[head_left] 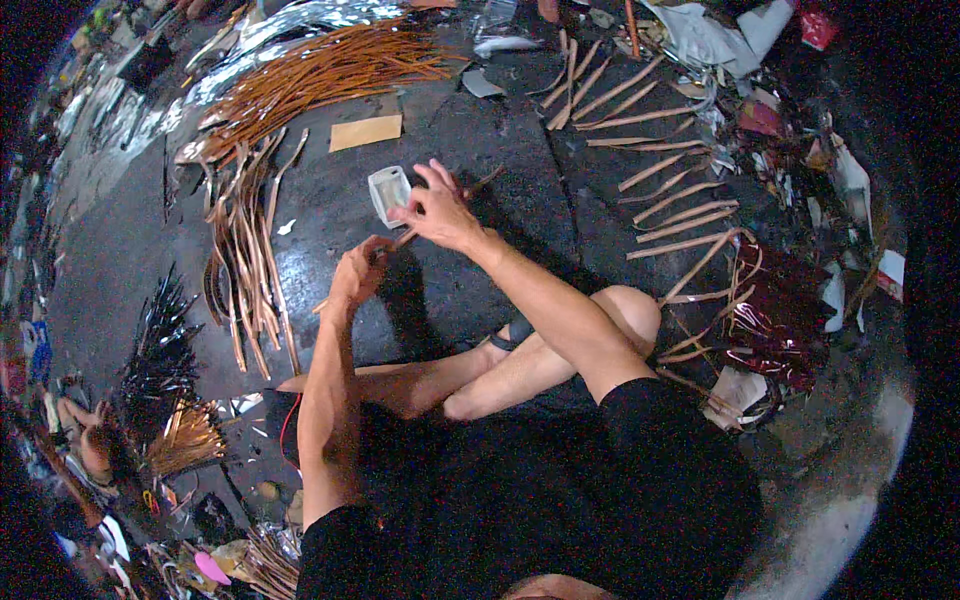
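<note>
My left hand (360,270) is closed around a thin brown stick-like strip (405,238), which slants from beside my left wrist up to the right, passing under my right hand. My right hand (442,212) is over the strip, thumb and forefinger curled close together and the other fingers raised. Whatever lies between those fingertips is too small to make out. Right beside them, a small white rectangular tray (378,200) rests on the dark floor, its near-right side partly covered by my fingers. Beyond it lies a flat tan rectangular piece (366,133).
Long brown strips (240,260) lie bundled at left, below a heap of orange-brown sticks (320,70). Folded strips (685,215) are spread in a row at right, near dark red plastic sheeting (775,320). A black bristly bundle (160,340) sits at lower left. My crossed legs border the work area.
</note>
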